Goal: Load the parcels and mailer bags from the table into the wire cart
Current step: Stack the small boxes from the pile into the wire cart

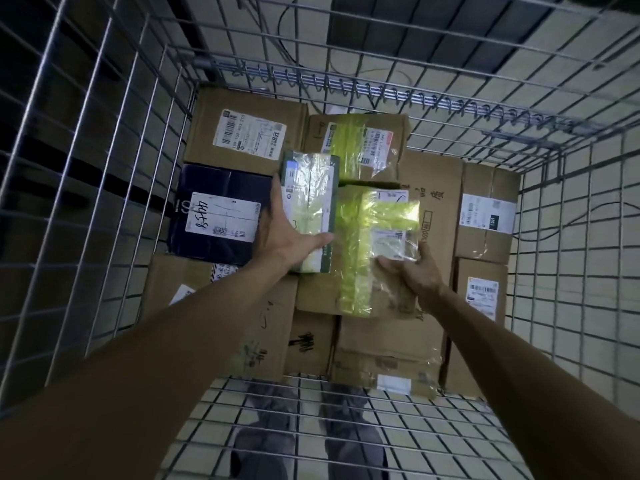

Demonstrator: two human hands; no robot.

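Note:
I look down into the wire cart (104, 188), which holds several parcels. My left hand (287, 237) grips a small green-edged box wrapped in clear tape (310, 199), held above the stacked parcels in the middle. My right hand (412, 275) holds the near edge of a cardboard parcel with yellow-green tape (367, 244) that lies on the stack just right of the small box. A dark blue box with a white label (221, 216) sits left of my left hand.
Brown cartons fill the cart floor: a labelled one (242, 129) at the back left, another with yellow tape (360, 143) behind, two (485, 216) along the right wall. The cart's near wire panel (311, 427) lies below my arms, with tiled floor under it.

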